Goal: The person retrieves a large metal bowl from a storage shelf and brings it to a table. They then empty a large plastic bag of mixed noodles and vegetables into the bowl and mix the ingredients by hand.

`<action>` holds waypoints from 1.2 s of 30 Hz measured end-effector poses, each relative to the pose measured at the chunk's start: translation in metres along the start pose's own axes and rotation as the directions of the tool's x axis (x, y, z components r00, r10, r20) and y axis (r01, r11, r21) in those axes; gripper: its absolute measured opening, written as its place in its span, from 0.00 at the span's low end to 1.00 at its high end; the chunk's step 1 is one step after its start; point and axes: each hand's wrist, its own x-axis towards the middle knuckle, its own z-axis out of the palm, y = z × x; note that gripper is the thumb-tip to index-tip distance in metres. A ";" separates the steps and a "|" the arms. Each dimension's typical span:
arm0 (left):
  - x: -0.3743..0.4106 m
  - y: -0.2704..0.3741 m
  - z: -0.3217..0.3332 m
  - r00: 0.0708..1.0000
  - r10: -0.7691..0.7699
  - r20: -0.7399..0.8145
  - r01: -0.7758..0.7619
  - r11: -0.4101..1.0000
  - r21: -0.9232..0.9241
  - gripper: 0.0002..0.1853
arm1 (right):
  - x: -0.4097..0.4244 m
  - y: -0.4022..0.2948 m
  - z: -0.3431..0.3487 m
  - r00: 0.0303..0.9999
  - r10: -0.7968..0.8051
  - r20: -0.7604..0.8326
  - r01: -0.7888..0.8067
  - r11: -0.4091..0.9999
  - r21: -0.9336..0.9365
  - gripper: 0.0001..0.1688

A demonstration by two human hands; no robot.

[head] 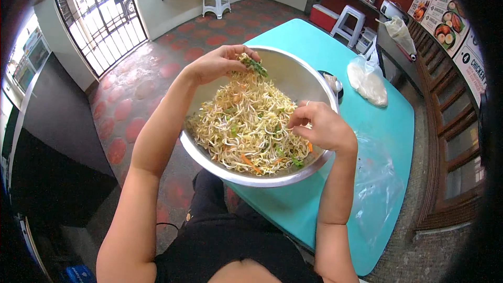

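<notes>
A large metal mixing bowl (251, 181) overhangs the near left edge of a turquoise table. Bean sprouts (251, 125) fill much of it, mixed with carrot strips and green leaves. Above the sprouts, at the bowl's far left rim, my left hand (222, 63) pinches a clump of sprouts and green leaves (254, 66). My right hand (322, 124) is over the right side of the bowl, fingers curled at the edge of the sprouts; whether it holds any is unclear. A ring is on one of its fingers.
On the turquoise table (397, 125) lie a plastic bag of white contents (367, 80) and a crumpled clear plastic bag (373, 188). A small dark dish (333, 82) is partly behind the bowl. Beyond are white stools (217, 2), a red cooler (324, 17) and a barred door (104, 15).
</notes>
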 end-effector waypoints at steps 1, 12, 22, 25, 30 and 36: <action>0.000 0.001 0.002 1.000 0.020 0.007 -0.020 0.999 -0.027 0.17 | 0.000 -0.001 0.002 0.999 -0.031 0.031 0.032 0.998 -0.059 0.07; -0.002 0.005 0.003 0.996 0.081 0.035 -0.080 0.996 -0.031 0.20 | 0.006 -0.008 0.016 1.000 0.010 0.024 -0.006 0.984 -0.178 0.05; -0.005 0.010 0.005 1.000 -0.005 -0.013 0.001 0.958 -0.288 0.22 | -0.003 -0.011 0.004 0.997 0.012 -0.074 -0.013 1.000 -0.018 0.05; -0.008 0.015 0.005 0.998 -0.042 0.040 0.055 0.913 -0.405 0.23 | -0.015 -0.009 -0.009 0.981 0.019 -0.194 -0.013 0.999 0.032 0.06; -0.003 0.008 0.005 0.988 -0.018 0.151 0.091 0.864 -0.494 0.25 | -0.067 -0.007 -0.047 0.868 0.123 -0.481 -0.132 0.991 0.015 0.05; -0.008 0.015 0.014 0.996 -0.047 0.081 0.076 0.912 -0.402 0.25 | -0.145 0.016 -0.077 0.594 0.336 -0.731 -0.519 0.854 -0.030 0.07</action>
